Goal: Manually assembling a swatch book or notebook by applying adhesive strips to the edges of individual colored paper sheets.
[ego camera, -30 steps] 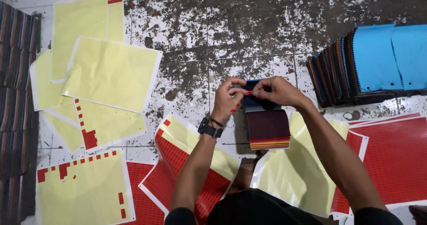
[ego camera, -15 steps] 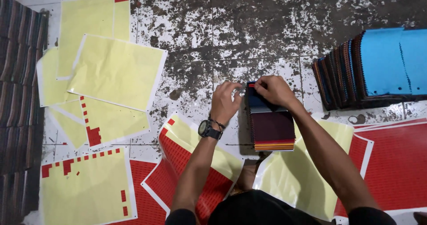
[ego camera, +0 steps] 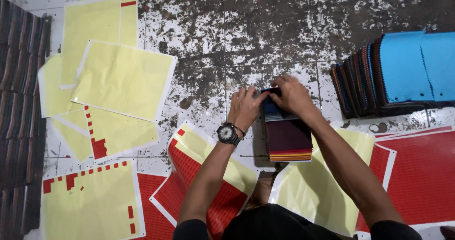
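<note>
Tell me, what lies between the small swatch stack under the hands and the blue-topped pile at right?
In the head view, only bare stained floor separates the swatch stack from the blue-topped pile.

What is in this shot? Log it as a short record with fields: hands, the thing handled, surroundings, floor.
left hand: left hand, black wristwatch on its wrist, fingertips on the top edge of the small stack of coloured fabric swatches
right hand: right hand pressing on that same top edge
swatch stack: lies flat, dark maroon piece on top
right side: fanned swatch pile with blue top pieces
left side: pale yellow backing sheets with red squares
near side: red sticker sheets
floor: worn, stained white tiles
</note>
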